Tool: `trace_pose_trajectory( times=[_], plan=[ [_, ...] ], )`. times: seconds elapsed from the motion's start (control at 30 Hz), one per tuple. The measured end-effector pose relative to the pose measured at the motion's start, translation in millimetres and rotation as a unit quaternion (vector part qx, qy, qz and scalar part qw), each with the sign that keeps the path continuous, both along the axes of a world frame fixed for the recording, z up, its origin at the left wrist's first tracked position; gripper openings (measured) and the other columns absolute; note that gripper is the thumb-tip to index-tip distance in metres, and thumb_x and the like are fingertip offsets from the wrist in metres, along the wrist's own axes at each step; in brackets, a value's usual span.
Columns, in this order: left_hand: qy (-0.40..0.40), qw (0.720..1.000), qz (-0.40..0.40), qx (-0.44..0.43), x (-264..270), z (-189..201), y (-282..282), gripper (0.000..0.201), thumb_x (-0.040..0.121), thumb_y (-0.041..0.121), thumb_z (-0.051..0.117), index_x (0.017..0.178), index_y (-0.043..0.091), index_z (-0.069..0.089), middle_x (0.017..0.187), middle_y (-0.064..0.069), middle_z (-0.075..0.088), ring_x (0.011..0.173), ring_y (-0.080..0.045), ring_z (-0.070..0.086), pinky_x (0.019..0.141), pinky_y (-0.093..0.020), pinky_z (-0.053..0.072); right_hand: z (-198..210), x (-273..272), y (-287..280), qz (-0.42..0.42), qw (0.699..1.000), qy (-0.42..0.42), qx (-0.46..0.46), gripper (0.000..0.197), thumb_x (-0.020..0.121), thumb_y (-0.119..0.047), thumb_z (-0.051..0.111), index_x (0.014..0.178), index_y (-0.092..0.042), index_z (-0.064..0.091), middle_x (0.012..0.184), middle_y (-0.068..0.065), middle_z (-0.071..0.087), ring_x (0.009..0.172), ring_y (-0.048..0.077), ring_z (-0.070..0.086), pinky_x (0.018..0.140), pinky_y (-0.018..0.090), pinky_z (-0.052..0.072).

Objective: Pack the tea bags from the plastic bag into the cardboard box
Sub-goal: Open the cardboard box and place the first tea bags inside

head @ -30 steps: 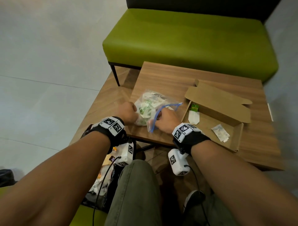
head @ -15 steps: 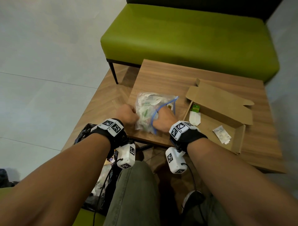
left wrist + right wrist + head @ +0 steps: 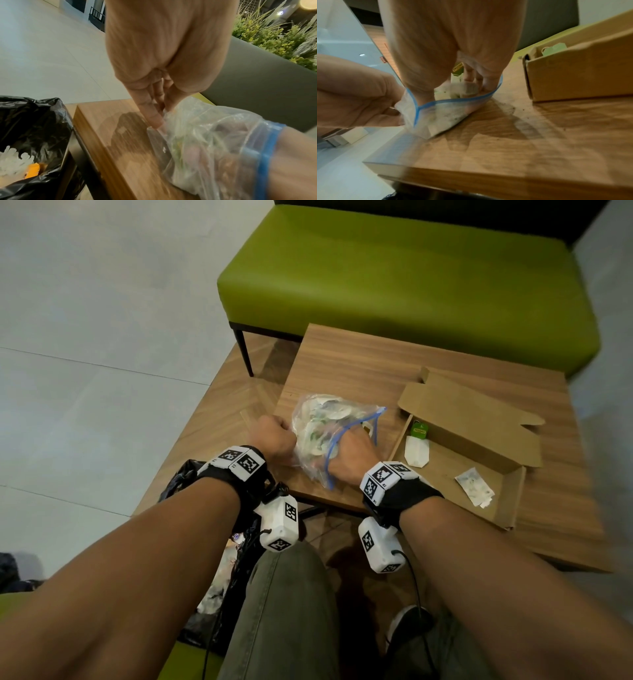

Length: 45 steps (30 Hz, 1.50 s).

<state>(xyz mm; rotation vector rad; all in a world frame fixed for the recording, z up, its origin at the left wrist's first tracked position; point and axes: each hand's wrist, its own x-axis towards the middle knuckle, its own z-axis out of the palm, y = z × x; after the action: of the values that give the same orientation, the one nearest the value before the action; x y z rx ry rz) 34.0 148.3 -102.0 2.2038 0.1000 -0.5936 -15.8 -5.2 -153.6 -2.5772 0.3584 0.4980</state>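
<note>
A clear plastic bag (image 3: pixel 323 422) with a blue zip rim lies on the small wooden table (image 3: pixel 359 364), full of tea bags. My left hand (image 3: pixel 277 436) pinches the bag's left edge (image 3: pixel 164 121) near its mouth. My right hand (image 3: pixel 352 446) is pushed through the blue rim (image 3: pixel 453 100) into the bag, and its fingers (image 3: pixel 471 75) curl round a tea bag (image 3: pixel 464 89) inside. The open cardboard box (image 3: pixel 513 494) lies to the right, with two tea bags in it: a white one with a green tag (image 3: pixel 416 448) and a flat sachet (image 3: pixel 474 486).
A green bench (image 3: pixel 411 278) stands behind the table. A bin lined with black plastic (image 3: pixel 34 121) sits below the table's left near corner. My knees (image 3: pixel 287 611) are just under the near edge. Tea dust (image 3: pixel 510 108) speckles the wood by the box.
The right hand has gone deeper into the bag. The bag's mouth has risen and bunched around that wrist. The left hand has kept its hold on the left edge.
</note>
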Motion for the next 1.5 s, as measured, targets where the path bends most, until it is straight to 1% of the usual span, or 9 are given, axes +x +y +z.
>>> trace_pose_trajectory(
  times=[0.17,0.33,0.63,0.8,1.03,1.17,1.23,1.33,1.5],
  plan=[
    [0.019,1.000,0.005,-0.012,-5,9,-7,0.015,0.075,-0.001,0.056,0.086,0.001,0.066,0.078,-0.016,0.072,0.081,-0.036,0.073,0.068,-0.055,0.061,15,-10,3,0.000,0.999,-0.039,-0.007,0.016,0.081,-0.022,0.064,0.095,-0.014,0.064,0.105,0.007,0.062,0.099,0.024,0.063,0.083,0.035,0.056],
    [-0.005,0.999,0.036,0.022,-1,11,2,0.014,0.075,0.002,0.052,0.072,0.013,0.062,0.083,-0.016,0.072,0.084,-0.036,0.071,0.074,-0.053,0.061,34,-30,-5,-0.064,0.989,-0.125,0.049,0.030,0.090,-0.018,0.067,0.117,-0.005,0.068,0.139,0.013,0.049,0.125,0.029,0.051,0.098,0.032,0.043],
    [-0.010,0.996,0.035,0.079,-1,13,-3,0.019,0.080,0.005,0.051,0.086,0.003,0.068,0.073,-0.009,0.068,0.079,-0.032,0.070,0.075,-0.048,0.061,39,-34,-9,-0.189,0.949,-0.220,0.124,0.014,0.098,-0.013,0.052,0.103,-0.007,0.064,0.102,0.008,0.048,0.092,0.019,0.041,0.072,0.026,0.024],
    [-0.017,0.993,0.031,0.115,3,11,-1,0.018,0.083,0.006,0.053,0.091,0.003,0.069,0.074,-0.008,0.065,0.083,-0.031,0.068,0.079,-0.043,0.061,45,-33,-19,-0.250,0.925,-0.208,0.197,0.033,0.093,-0.016,0.059,0.064,-0.014,0.044,0.062,0.001,0.048,0.062,0.018,0.045,0.056,0.031,0.031],
    [-0.020,0.992,0.020,0.121,9,13,-2,0.015,0.084,0.006,0.056,0.090,0.001,0.069,0.084,-0.015,0.074,0.079,-0.030,0.072,0.075,-0.043,0.062,67,-24,-30,-0.354,0.879,-0.213,0.236,0.013,0.092,-0.022,0.058,0.083,-0.020,0.048,0.076,-0.004,0.052,0.069,0.018,0.048,0.062,0.032,0.037],
    [-0.055,0.981,-0.030,0.182,10,19,-4,0.010,0.087,0.010,0.058,0.083,0.002,0.062,0.095,-0.015,0.068,0.073,-0.026,0.061,0.063,-0.036,0.053,82,-23,-36,-0.399,0.838,-0.226,0.295,0.007,0.089,-0.022,0.055,0.086,-0.025,0.060,0.091,-0.001,0.067,0.086,0.025,0.066,0.079,0.042,0.059],
    [-0.150,0.969,-0.034,0.196,6,23,-8,0.024,0.087,0.018,0.058,0.106,0.003,0.060,0.119,-0.017,0.060,0.095,-0.031,0.060,0.079,-0.038,0.052,86,-26,-40,-0.407,0.822,-0.230,0.325,0.016,0.088,-0.024,0.057,0.080,-0.026,0.070,0.095,0.005,0.073,0.095,0.034,0.070,0.084,0.054,0.060],
    [-0.304,0.944,-0.093,0.083,-4,38,-28,0.032,0.093,0.037,0.055,0.114,0.014,0.059,0.117,-0.009,0.060,0.099,-0.025,0.061,0.086,-0.039,0.051,89,-35,-48,-0.415,0.795,-0.245,0.367,0.027,0.091,-0.019,0.059,0.071,-0.026,0.076,0.096,0.009,0.077,0.098,0.034,0.072,0.087,0.057,0.059],
    [-0.024,0.951,-0.252,-0.176,-37,78,-77,0.028,0.101,0.037,0.053,0.097,0.012,0.066,0.086,-0.004,0.068,0.072,-0.011,0.066,0.064,-0.028,0.056,91,-43,-56,-0.455,0.763,-0.263,0.376,0.020,0.088,-0.027,0.066,0.070,-0.022,0.075,0.084,0.007,0.076,0.082,0.028,0.072,0.080,0.046,0.059]
  ],
)
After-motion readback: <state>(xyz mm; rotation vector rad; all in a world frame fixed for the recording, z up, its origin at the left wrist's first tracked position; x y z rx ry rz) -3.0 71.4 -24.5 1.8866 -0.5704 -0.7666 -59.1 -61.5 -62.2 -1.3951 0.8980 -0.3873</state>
